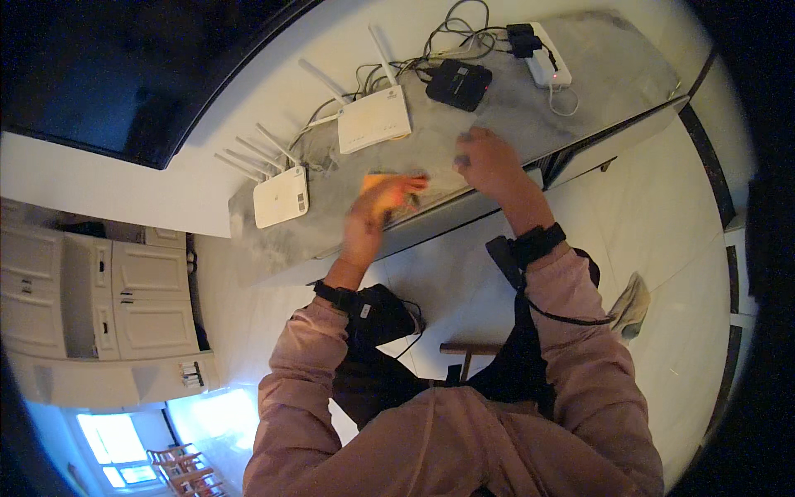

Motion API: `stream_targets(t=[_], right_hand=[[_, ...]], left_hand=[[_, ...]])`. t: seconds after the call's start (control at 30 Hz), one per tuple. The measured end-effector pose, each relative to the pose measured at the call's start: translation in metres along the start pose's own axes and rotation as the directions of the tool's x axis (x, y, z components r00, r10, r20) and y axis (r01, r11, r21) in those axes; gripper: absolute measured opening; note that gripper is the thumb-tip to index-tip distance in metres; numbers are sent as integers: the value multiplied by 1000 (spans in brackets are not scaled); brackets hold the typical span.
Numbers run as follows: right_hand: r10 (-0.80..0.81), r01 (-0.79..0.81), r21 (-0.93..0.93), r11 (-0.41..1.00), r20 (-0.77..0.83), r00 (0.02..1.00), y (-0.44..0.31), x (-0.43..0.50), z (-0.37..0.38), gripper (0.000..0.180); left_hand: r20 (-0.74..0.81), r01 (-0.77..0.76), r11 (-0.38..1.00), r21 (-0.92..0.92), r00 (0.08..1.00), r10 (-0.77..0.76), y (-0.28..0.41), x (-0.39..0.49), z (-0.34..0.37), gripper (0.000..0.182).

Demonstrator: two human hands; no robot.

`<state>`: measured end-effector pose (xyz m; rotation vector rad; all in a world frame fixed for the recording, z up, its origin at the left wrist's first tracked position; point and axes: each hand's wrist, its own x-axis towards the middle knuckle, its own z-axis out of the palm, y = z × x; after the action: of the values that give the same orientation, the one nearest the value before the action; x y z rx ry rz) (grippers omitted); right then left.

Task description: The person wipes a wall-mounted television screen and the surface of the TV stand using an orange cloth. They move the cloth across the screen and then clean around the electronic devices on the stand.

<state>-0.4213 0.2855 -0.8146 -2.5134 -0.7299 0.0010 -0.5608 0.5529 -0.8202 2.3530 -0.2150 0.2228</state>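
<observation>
My left hand (pixel 376 208) is over the front part of a grey marble-look cabinet top (pixel 323 220), at an orange, flat item (pixel 372 181) that it partly covers. Blur hides whether the fingers grip that item. To the right, my right hand (pixel 487 158) hangs over the cabinet's front edge with its fingers curled; a small dark thing shows at the fingertips, too blurred to name. Behind the hands lie a white router with two antennas (pixel 374 119) and a black set-top box (pixel 459 85). Another white router with several antennas (pixel 281 197) is at the left.
A white power strip (pixel 549 56) with black adapters stands at the back right, by tangled black cables (pixel 456 34). A large dark screen (pixel 112 68) overhangs the upper left. Below are a wooden stool (pixel 470 349) and a black bag-like item (pixel 382 314). White cabinets (pixel 152 273) line the left.
</observation>
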Motion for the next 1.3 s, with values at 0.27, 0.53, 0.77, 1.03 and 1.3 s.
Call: stream_targets(t=[0.27, 0.53, 0.77, 1.03, 1.3], right_hand=[[-9, 8, -17, 1000, -54, 999, -4, 1, 2, 37], [9, -9, 35, 999, -18, 1000, -1, 5, -3, 40], [2, -1, 27, 1000, -44, 999, -4, 1, -4, 36], [-66, 73, 103, 992, -73, 995, 12, 9, 7, 30], [-60, 73, 135, 988, -93, 994, 10, 3, 9, 36]], left_hand=[[-486, 230, 957, 176, 866, -119, -60, 129, -43, 47], [-375, 285, 804, 522, 923, -84, -80, 154, 14, 55], [-318, 127, 856, 502, 947, 46, -24, 149, 58, 57], [-288, -63, 964, -258, 957, -15, 24, 125, 68, 53], [-685, -432, 864, -260, 713, 150, -28, 89, -82, 56]])
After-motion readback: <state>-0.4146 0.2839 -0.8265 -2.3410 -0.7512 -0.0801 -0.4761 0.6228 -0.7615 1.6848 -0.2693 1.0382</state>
